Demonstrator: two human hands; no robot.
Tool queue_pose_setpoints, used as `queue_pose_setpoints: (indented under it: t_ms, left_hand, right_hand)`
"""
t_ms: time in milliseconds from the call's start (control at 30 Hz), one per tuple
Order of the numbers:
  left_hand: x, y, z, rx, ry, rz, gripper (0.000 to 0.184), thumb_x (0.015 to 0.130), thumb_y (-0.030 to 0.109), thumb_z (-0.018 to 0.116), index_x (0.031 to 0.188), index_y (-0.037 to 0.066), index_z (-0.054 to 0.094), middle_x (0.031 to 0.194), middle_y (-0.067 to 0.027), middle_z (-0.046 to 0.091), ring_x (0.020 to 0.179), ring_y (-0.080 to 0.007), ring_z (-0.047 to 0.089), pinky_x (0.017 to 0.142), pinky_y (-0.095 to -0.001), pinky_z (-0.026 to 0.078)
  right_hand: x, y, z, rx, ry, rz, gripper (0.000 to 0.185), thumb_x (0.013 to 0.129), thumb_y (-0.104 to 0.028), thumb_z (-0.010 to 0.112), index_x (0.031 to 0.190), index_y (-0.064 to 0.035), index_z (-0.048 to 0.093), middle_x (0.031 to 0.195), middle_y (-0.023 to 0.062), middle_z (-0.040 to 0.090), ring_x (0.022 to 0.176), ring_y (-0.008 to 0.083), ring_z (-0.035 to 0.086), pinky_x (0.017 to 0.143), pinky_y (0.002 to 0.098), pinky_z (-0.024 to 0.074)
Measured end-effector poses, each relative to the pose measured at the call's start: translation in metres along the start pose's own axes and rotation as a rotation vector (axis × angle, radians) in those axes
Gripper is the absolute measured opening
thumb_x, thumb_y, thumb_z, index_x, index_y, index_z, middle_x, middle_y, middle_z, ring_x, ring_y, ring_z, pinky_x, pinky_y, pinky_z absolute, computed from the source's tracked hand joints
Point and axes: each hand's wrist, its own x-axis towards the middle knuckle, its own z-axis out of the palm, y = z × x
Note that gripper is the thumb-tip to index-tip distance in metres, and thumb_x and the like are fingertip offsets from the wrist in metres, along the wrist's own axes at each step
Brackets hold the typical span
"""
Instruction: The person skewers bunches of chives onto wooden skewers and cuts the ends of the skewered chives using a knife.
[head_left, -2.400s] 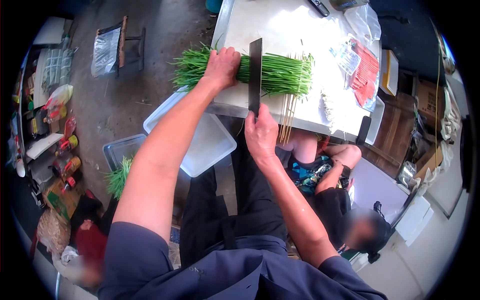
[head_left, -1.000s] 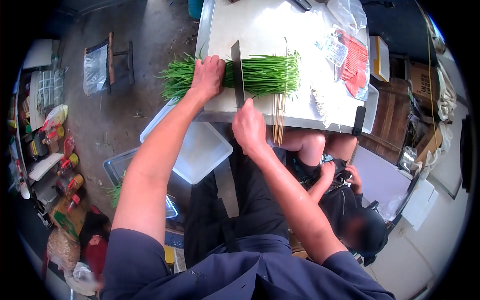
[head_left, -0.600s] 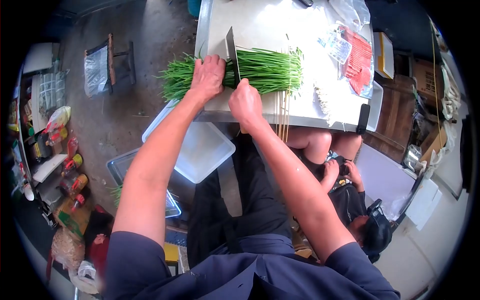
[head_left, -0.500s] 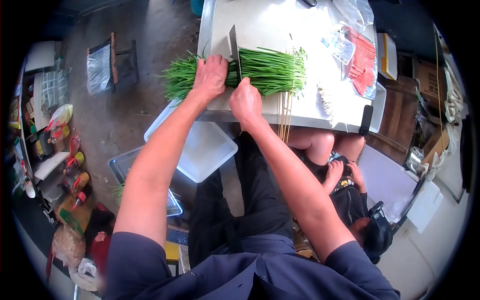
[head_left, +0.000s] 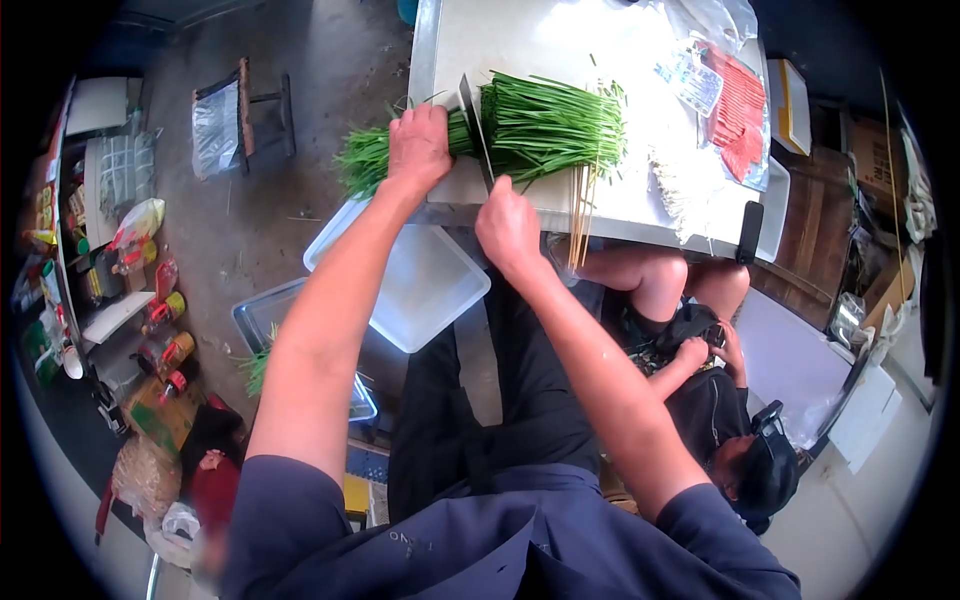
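Note:
Long green chives (head_left: 368, 158) lie across the near left part of the metal table (head_left: 455, 188), some hanging past its left edge. My left hand (head_left: 418, 147) is closed over this bunch, pressing it down close to the blade. My right hand (head_left: 507, 218) grips the handle of a large knife (head_left: 475, 122), its blade upright and slightly tilted. Right of the blade rests a second pile of cut chives (head_left: 553, 122), with a narrow gap between the two. Thin wooden skewers (head_left: 582, 215) stick out over the table's front edge beside that pile.
White trays (head_left: 430, 285) stand below the table's front edge. On the table's right are red sliced food (head_left: 738, 115), white skewered pieces (head_left: 680, 195) and a black object (head_left: 748, 232). A seated person (head_left: 715, 400) is at my right. A stool (head_left: 220, 125) stands left.
The knife has tilted, and the right-hand chives have parted from the bunch under my left hand. My right hand sits slightly lower against the table. The whole view has shifted a little.

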Motion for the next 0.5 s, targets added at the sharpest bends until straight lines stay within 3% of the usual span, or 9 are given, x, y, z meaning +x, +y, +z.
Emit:
queue_pose_setpoints:
  t_ms: [67,267,367,433,500]
  left_hand:
    - [-0.004,-0.001,0.003,0.017,0.004,-0.057,0.04,0.068,0.009,0.072,0.104,0.006,0.057,0.107,-0.0144,0.059,0.105,-0.0347,0.056,0.088,-0.0467,0.044]
    - [-0.017,-0.001,0.007,-0.107,0.166,-0.203,0.042,0.069,0.013,0.072,0.108,0.006,0.057,0.114,-0.0142,0.056,0.109,-0.0365,0.054,0.09,-0.0497,0.044]
    - [-0.018,0.002,0.009,-0.211,0.295,-0.241,0.047,0.068,0.015,0.072,0.112,0.006,0.057,0.116,-0.0142,0.055,0.112,-0.037,0.052,0.091,-0.0518,0.044]
    - [-0.016,-0.004,0.012,-0.278,0.237,-0.327,0.054,0.065,0.019,0.075,0.113,0.005,0.056,0.119,-0.016,0.055,0.113,-0.0388,0.056,0.092,-0.0514,0.048]
    - [-0.014,-0.008,0.013,-0.311,0.226,-0.414,0.057,0.063,0.022,0.077,0.113,0.005,0.056,0.115,-0.0183,0.059,0.109,-0.0399,0.059,0.091,-0.0491,0.05]
  right_hand:
    - [-0.016,0.004,0.001,-0.024,-0.018,0.007,0.015,0.087,-0.005,0.052,0.096,0.0067,0.051,0.074,0.029,0.066,0.072,0.0477,0.066,0.067,0.0544,0.0539]
    - [-0.022,0.018,0.009,0.272,-0.145,0.178,0.019,0.088,-0.01,0.055,0.095,0.0079,0.053,0.08,0.0328,0.065,0.081,0.0497,0.065,0.075,0.0554,0.0524]
    - [-0.021,0.026,0.008,0.541,-0.204,0.21,0.016,0.09,-0.008,0.056,0.095,0.0052,0.05,0.065,0.0216,0.062,0.056,0.0365,0.063,0.054,0.0471,0.0526]
    - [-0.022,0.022,0.0,0.757,-0.295,0.286,0.013,0.093,-0.009,0.056,0.094,0.0004,0.046,0.056,0.0068,0.052,0.041,0.0162,0.053,0.038,0.033,0.0455]
    - [-0.018,0.031,0.012,0.845,-0.375,0.305,0.013,0.094,-0.01,0.056,0.094,-0.0009,0.047,0.056,0.0046,0.052,0.042,0.0166,0.053,0.039,0.0336,0.0462]
